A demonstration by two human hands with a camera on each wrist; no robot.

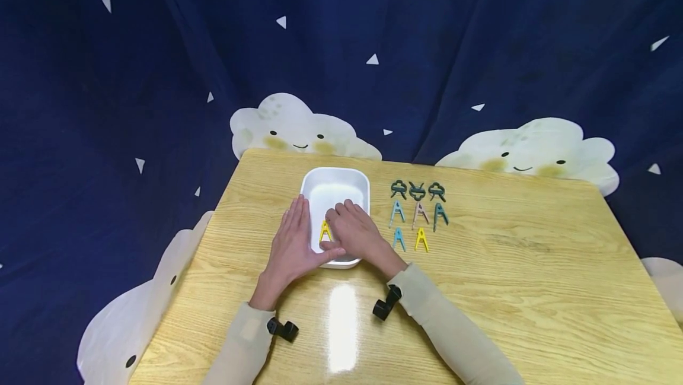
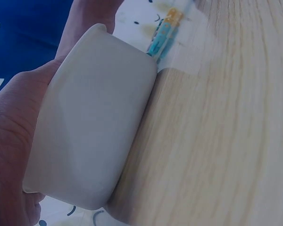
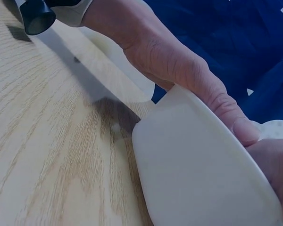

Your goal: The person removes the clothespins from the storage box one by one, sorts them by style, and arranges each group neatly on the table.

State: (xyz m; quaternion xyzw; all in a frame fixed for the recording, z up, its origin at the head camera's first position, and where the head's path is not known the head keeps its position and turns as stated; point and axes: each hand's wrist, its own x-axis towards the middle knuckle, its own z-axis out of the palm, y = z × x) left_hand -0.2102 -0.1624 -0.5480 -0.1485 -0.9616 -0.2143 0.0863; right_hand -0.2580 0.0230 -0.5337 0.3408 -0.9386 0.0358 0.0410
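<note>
A white plastic tray stands on the wooden table, with a yellow clothespin inside it. My left hand lies along the tray's left rim, its fingers straight and its thumb stretched across the near rim. From the right, my right hand reaches over the rim into the tray, fingers bent downward beside the yellow clothespin. Its fingertips are hidden, and I cannot tell whether they hold anything. Both wrist views show the tray's outer wall, and in the right wrist view the right thumb hangs over its rim.
Right of the tray lie several clips in rows: dark green cloud-shaped clips, then light blue, pink and dark teal clothespins, then a blue and a yellow one. A dark blue curtain hangs behind the table.
</note>
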